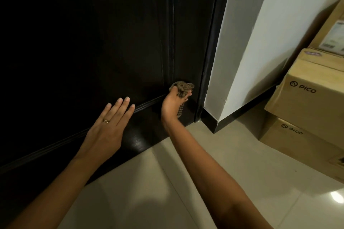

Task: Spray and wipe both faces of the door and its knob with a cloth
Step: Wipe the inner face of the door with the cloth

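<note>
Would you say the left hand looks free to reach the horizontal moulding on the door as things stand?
Probably yes: the left hand is open and empty, fingers spread near the moulding, nothing between them. The right hand, holding the cloth, works further right.

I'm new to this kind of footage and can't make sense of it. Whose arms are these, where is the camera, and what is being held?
The single picture comes from a camera worn on a person's head, looking down at their own bare arms. The right hand has a grip on a bunched checked cloth, pressed low against the dark door. The left hand is open, fingers spread, by the door, holding nothing. Beige floor tiles lie below; cardboard boxes are stacked on the right.
</note>
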